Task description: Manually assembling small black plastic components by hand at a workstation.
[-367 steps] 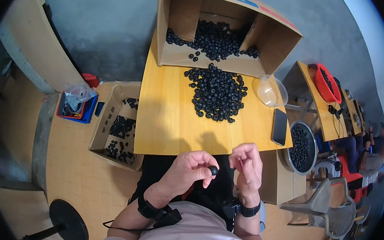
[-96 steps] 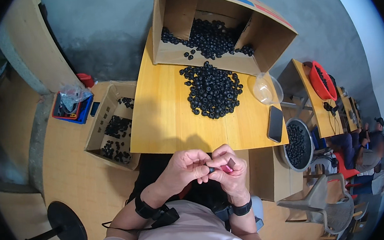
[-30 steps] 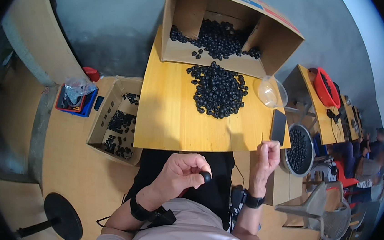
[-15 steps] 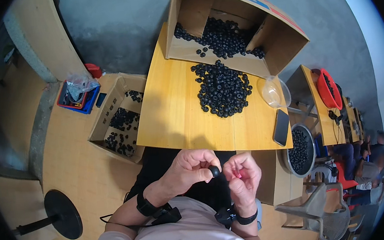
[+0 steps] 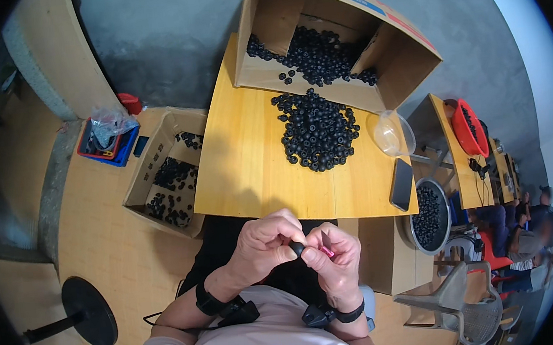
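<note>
Just off the table's near edge, above my lap, my two hands meet. My left hand (image 5: 270, 240) pinches a small round black part (image 5: 297, 248) between thumb and fingers. Closed round a small pink object (image 5: 327, 251), my right hand (image 5: 333, 254) has its thumb tip against the black part. Most of the pink object is hidden by the fingers, so its kind cannot be made out. A pile of similar black parts (image 5: 317, 129), some showing a hole, lies on the yellow wooden table (image 5: 238, 189) beyond my hands.
A cardboard box (image 5: 406, 72) on its side holds more parts. A clear plastic bowl (image 5: 393, 134) and a phone (image 5: 401, 184) lie at the table's right. An open carton (image 5: 137, 194) stands left, a metal basin (image 5: 449, 223) and chair (image 5: 445, 296) right. People sit far right.
My right hand has moved left to my left hand, bringing its thumb and the pink object to the black part. The whole view has shifted slightly.
</note>
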The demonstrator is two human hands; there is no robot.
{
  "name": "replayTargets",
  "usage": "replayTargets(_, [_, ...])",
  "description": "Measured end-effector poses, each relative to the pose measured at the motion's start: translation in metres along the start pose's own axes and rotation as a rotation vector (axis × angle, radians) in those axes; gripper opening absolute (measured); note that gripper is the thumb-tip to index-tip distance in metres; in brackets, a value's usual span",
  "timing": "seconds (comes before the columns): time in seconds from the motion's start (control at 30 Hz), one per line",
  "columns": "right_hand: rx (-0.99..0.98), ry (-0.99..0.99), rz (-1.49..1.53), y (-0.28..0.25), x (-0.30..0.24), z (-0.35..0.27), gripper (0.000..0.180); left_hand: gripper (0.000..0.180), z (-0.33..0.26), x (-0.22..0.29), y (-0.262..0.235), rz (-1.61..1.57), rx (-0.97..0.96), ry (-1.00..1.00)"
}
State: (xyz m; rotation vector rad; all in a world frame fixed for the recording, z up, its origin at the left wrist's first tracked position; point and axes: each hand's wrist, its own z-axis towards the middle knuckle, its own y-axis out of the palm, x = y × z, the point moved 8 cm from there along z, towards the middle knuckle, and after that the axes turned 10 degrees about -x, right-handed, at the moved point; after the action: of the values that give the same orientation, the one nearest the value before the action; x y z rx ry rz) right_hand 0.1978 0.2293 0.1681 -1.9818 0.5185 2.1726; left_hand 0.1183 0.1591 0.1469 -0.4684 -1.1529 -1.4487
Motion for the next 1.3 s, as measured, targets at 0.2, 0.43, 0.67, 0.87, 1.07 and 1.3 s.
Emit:
replayTargets(0.2, [0.006,0.031,-0.003,-0.003,0.02,0.006,0.009,0.006,-0.004,-0.008,-0.013,-0.079,0.054,-0.01])
replayTargets(0.43, [0.401,0.006,-0.597,-0.088,0.041,0.029,0.007,0.015,-0.035,-0.006,-0.084,-0.275,0.512,0.009])
replayTargets(0.67, [0.39,0.033,-1.127,-0.114,0.059,0.077,0.017,0.02,-0.146,-0.026,-0.261,-0.14,0.958,-0.093])
replayTargets(0.87, [0.358,0.087,-1.33,-0.119,0.076,0.091,0.021,0.048,-0.177,-0.072,-0.289,-0.067,1.089,-0.441])
replayTargets(1.07, [0.383,0.003,-0.575,-0.138,0.087,0.069,0.016,0.033,-0.104,-0.004,-0.21,-0.015,0.958,-0.067])
replayTargets(1.3, [0.035,-0.148,-0.241,-0.05,0.028,0.034,0.017,0.013,-0.01,-0.019,-0.058,0.097,0.244,-0.3])
